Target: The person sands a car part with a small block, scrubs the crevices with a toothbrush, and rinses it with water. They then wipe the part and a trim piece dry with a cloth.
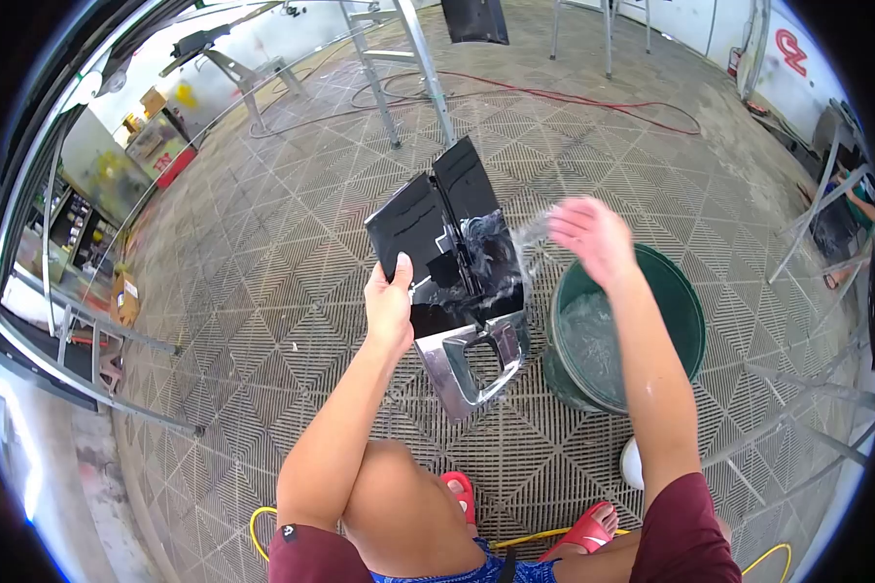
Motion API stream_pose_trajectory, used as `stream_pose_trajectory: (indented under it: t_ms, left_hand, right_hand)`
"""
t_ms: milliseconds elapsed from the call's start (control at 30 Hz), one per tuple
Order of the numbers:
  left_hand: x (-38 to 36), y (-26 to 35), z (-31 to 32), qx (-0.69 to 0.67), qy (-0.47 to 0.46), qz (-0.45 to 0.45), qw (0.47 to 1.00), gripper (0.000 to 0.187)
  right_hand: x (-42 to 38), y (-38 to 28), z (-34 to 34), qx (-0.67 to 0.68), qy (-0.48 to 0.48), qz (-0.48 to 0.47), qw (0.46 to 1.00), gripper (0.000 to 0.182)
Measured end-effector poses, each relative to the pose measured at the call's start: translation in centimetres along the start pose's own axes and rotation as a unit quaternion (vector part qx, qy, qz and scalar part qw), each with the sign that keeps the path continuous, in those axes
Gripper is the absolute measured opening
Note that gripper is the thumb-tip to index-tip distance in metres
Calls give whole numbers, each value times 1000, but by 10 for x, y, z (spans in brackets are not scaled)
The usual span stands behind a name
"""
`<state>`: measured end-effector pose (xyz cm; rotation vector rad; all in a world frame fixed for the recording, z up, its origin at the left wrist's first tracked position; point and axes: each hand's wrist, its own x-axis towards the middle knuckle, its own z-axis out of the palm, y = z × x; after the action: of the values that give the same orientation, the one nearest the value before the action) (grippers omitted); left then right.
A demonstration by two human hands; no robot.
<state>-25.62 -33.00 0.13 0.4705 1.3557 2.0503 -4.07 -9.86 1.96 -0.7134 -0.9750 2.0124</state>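
Observation:
My left hand (389,303) grips the left edge of a glossy black plastic panel (403,219), its thumb on the front face. The panel is tilted above the floor; water runs over its surface, and its lower end is a shiny trim frame with an opening. To the right of the panel, my right hand (590,238) is open and slightly blurred, fingers stretched towards it and holding nothing. Splashing water (535,231) hangs between that hand and the panel. Below my right forearm stands a green bucket (673,282) with water in it.
Slatted floor tiles (282,291) surround my feet in red sandals. A white round object (633,464) sits beside the bucket. Metal stands (423,58) are ahead and at both sides. A red hose (564,94) crosses the floor behind. Another person (857,206) is at far right.

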Motion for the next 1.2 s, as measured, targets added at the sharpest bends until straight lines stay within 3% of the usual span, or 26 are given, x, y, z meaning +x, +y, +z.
stream_pose_trajectory:
  t_ms: [67, 133, 167, 200, 233, 267, 300, 333, 367, 400, 433, 467, 533, 567, 633, 700, 833, 867, 933, 967, 1000, 1033, 1067, 1100, 1133, 1200]
  left_hand:
    - [0, 6, -4, -8, 3, -6, 1000, 28]
    - [-1, 11, -4, -4, 5, 1, 1000, 28]
    - [-2, 13, -3, 1, 2, 6, 1000, 28]
    - [-4, 15, -2, 5, 8, 2, 1000, 29]
    - [-5, 13, -3, 8, 7, 0, 1000, 29]
    - [-4, 13, -3, -15, 15, -11, 1000, 29]
    - [-3, 14, -3, -37, 22, -20, 999, 30]
    - [-3, 15, -5, -42, 19, -28, 999, 31]
    - [-1, 16, -6, -41, 18, -26, 999, 31]
    - [0, 16, -8, -37, 17, -26, 999, 32]
    - [-1, 13, -12, -34, 17, -28, 999, 33]
    - [-1, 9, -15, -35, 20, -32, 999, 33]
    - [6, 3, -15, -28, 32, -33, 999, 32]
    - [6, 1, -11, -30, 32, -37, 998, 32]
    - [3, -3, -2, -9, 39, -70, 997, 31]
    - [4, -10, 1, -8, 24, -71, 997, 31]
    - [-5, 7, 7, -16, 27, -96, 995, 33]
    - [-7, 11, 5, -14, 29, -95, 995, 33]
    - [-6, 16, -4, -19, 30, -78, 996, 33]
    - [-6, 19, -8, -21, 25, -61, 998, 33]
    - [-8, 24, -8, -22, 29, -57, 998, 33]
    - [-11, 31, -4, -30, 42, -47, 998, 30]
    - [-14, 36, -1, -37, 54, -36, 997, 28]
    - [-14, 39, -1, -35, 54, -35, 997, 28]
    - [-15, 41, -1, -38, 57, -32, 997, 28]
    - [-16, 43, -2, -43, 58, -24, 997, 28]
  right_hand:
    - [29, 26, -86, -3, 242, -63, 968, 29]
    - [20, 54, -152, -134, 340, -60, 929, 34]
    - [34, 80, -211, -265, 329, 40, 905, 38]
    - [42, 102, -243, -429, 359, 147, 816, 41]
    - [38, 125, -280, -670, 221, 163, 690, 48]
    - [36, 150, -304, -752, 165, 191, 609, 44]
    - [31, 166, -308, -693, 198, 229, 655, 40]
    - [19, 166, -293, -516, 277, 236, 776, 37]
    - [15, 161, -277, -330, 314, 236, 858, 35]
    - [29, 139, -262, -218, 284, 240, 903, 28]
    - [43, 117, -248, -102, 256, 252, 928, 23]
    - [42, 85, -197, -3, 113, 172, 979, 18]
    - [42, 41, -115, 120, -80, 131, 981, 13]
    - [-5, 3, -26, -25, -2, 125, 992, 25]
    - [-5, 5, 37, -89, -116, 96, 985, 37]
    - [-11, 11, 84, -164, -140, 143, 966, 34]
    - [-22, 2, 76, -148, -117, 69, 980, 35]
    - [-21, -3, 55, -143, -80, 28, 986, 37]
    - [13, 11, -28, -130, 95, -35, 986, 35]
    - [14, 19, -50, -131, 256, -87, 954, 35]
    - [24, 35, -98, -124, 310, -71, 940, 36]
    - [37, 61, -141, -207, 371, -55, 904, 44]
    - [51, 92, -212, -329, 325, 15, 887, 48]
    - [71, 143, -281, -561, 361, 8, 745, 48]
    - [87, 185, -370, -860, 47, 7, 509, 45]
    - [53, 218, -376, -734, 168, 130, 646, 47]
